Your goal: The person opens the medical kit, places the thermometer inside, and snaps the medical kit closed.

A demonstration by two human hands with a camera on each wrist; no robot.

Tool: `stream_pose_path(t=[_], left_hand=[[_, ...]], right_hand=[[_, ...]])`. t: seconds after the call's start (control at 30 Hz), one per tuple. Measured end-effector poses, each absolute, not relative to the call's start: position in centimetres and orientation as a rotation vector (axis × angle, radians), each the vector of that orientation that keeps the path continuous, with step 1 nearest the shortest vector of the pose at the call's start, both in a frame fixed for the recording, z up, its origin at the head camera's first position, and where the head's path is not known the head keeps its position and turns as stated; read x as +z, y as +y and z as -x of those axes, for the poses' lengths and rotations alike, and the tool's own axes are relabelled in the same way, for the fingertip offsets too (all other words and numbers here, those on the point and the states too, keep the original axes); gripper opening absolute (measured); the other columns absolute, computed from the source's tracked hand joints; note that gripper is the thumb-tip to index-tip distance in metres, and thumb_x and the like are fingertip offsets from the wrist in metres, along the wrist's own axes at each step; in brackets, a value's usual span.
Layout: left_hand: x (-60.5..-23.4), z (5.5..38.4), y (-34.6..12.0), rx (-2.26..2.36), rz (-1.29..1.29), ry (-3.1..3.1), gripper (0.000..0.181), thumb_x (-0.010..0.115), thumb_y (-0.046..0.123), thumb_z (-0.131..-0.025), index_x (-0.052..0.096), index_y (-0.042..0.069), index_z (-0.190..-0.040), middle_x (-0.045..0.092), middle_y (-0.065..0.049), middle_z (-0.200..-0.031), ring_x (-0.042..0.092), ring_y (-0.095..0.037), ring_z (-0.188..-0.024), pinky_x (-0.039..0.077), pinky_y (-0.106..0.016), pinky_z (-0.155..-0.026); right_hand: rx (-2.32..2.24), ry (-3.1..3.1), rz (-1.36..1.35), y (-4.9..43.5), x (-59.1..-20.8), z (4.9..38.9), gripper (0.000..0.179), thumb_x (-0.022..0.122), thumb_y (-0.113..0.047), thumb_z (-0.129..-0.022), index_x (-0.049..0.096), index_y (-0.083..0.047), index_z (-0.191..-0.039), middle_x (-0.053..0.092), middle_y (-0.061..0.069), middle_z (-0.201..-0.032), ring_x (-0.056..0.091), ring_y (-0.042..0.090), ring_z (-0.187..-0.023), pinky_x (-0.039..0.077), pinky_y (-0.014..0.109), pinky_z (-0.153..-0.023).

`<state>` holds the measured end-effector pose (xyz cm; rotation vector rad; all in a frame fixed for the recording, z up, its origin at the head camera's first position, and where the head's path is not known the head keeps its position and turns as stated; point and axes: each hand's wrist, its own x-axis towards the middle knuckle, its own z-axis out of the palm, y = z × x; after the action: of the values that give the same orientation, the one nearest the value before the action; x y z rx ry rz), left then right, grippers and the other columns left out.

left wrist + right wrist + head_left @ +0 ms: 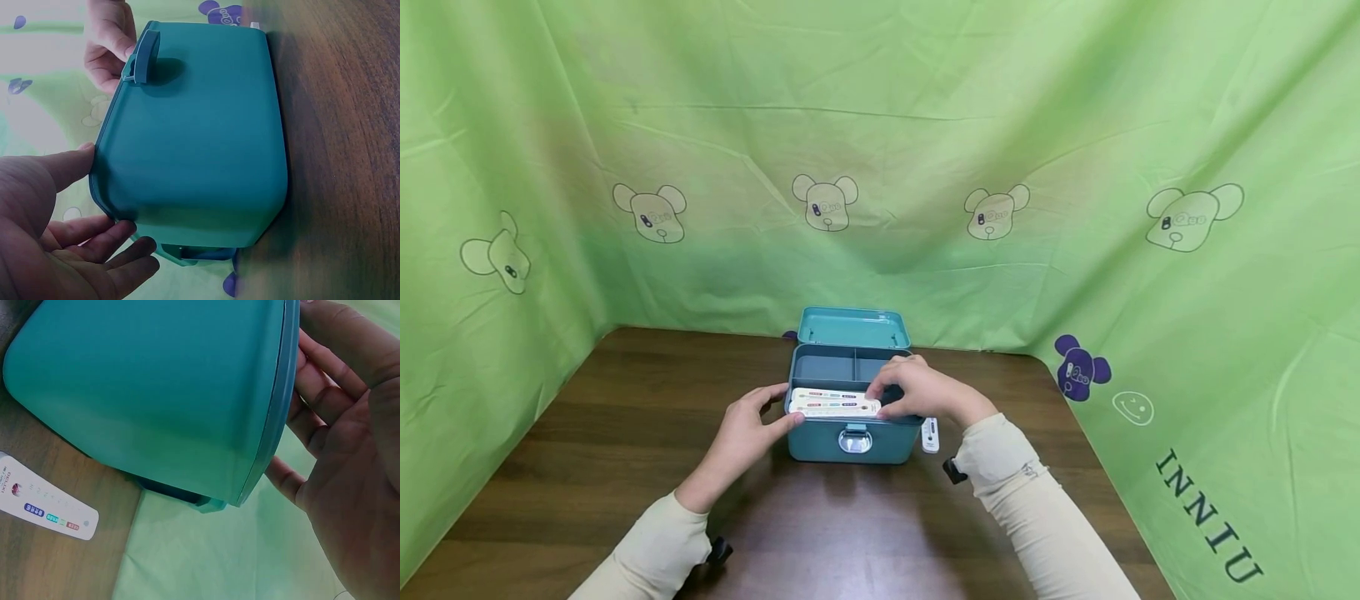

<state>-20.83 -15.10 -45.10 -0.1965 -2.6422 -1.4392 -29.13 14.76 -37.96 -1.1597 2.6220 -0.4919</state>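
Observation:
A teal lidded box (820, 446) with a silver front latch (855, 441) stands on the table, its lid (853, 327) tipped back. White flat strips (831, 408) with rounded ends and small coloured labels lie across its front part. My right hand (917, 390) reaches over the box's right side, thumb and forefinger pinching the right end of a strip; its other fingers are partly hidden. My left hand (747, 433) is at the box's left front corner, thumb on the rim and fingers loosely extended along the side. In the left wrist view that hand (56, 231) touches the rim.
Another white strip (47, 497) lies on the brown wooden table (625, 442), just right of the box. Behind the lid, compartments (823, 367) with a divider show inside the box. A green printed cloth (910, 275) hangs around the table's back and sides.

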Motion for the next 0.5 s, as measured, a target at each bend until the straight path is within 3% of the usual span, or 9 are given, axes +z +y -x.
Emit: stream_pose_path(t=[0.5], left_hand=[[-45.13,20.77,-15.14,-1.468,0.203,-2.634,0.064,0.082,0.034,-0.088,0.061,0.005,-0.141,0.064,-0.015,-0.137,0.060,-0.033,-0.128,0.052,-0.052,-0.105]], right_hand=[[-0.473,2.603,1.177,14.77,-37.96,28.33,0.023,0.078,-0.020,-0.092,0.077,-0.022,-0.115,0.071,-0.016,-0.107,0.055,0.014,-0.115,0.023,0.061,-0.118]])
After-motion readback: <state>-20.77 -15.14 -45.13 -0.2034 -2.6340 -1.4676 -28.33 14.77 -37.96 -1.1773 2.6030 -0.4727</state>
